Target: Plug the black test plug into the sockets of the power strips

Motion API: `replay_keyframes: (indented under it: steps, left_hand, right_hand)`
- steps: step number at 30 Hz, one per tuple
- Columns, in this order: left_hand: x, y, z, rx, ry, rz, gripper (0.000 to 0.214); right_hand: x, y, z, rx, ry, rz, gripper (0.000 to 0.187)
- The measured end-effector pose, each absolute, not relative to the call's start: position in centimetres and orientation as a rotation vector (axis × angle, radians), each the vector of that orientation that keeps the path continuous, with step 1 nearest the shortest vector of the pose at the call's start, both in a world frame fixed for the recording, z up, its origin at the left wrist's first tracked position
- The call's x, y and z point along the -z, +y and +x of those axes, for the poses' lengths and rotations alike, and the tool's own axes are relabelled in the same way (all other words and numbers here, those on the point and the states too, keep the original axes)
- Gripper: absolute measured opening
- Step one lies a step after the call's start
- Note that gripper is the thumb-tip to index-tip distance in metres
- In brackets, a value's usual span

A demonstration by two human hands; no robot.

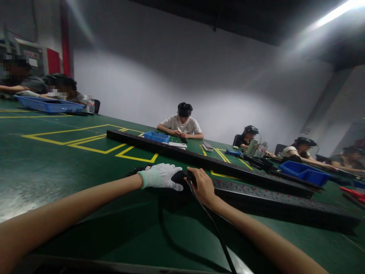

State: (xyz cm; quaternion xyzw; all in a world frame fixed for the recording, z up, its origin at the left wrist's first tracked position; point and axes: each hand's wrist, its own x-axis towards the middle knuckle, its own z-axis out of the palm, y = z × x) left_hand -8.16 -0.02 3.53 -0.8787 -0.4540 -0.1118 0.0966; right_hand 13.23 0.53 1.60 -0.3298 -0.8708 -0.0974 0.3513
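Note:
My left hand point(161, 176), in a white glove, is closed over the near end of a long black power strip point(273, 198) that lies on the green table point(57, 167). My bare right hand point(202, 186) grips the same end where a black cable point(212, 224) leaves it and runs down toward me. The end piece under both hands is mostly hidden.
A second long black strip point(199, 160) lies behind the first. Blue trays point(156, 136) point(305, 172) point(48, 104) stand on the table. Several other people sit at the far side and at the left. Yellow lines mark the tabletop.

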Motion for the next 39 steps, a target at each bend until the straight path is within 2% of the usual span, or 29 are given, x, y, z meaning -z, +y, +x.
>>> replay_keyframes:
  steps: [5,8,21,39]
  left_hand:
    - [-2.2,1.4,-5.8,0.435,-1.183,-2.54,0.064]
    - [-1.6,1.5,-5.3,0.426,-1.187,-2.458,0.064]
    - [0.7,0.2,-5.5,0.768,-1.157,-2.227,0.058]
    - [0.5,0.2,-5.5,0.752,-1.214,-2.287,0.056]
  right_hand:
    - [-0.6,0.3,13.0,0.495,-2.273,-0.835,0.044]
    - [-0.3,0.3,13.2,0.561,-2.294,-0.829,0.048]
    - [-0.1,0.3,13.2,0.562,-2.32,-0.849,0.056]
    - [-0.1,0.3,13.2,0.559,-2.303,-0.833,0.058]
